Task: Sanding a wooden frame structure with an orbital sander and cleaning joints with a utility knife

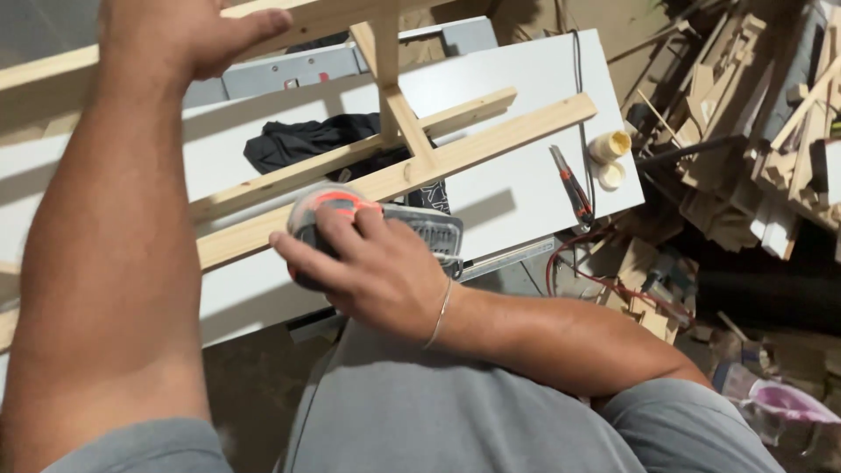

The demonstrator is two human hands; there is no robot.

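Sander sits under the right hand, which grips its top and presses it on the frame's near rail, running left-right. Left hand clasps the far rail, further away.

White table: dark cloth, cutter.

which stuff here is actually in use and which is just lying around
In use: wooden frame, gripped by the left hand; orange and grey sander, under the right hand.

Lying about: dark cloth, utility knife, glue bottle, scrap wood pile.
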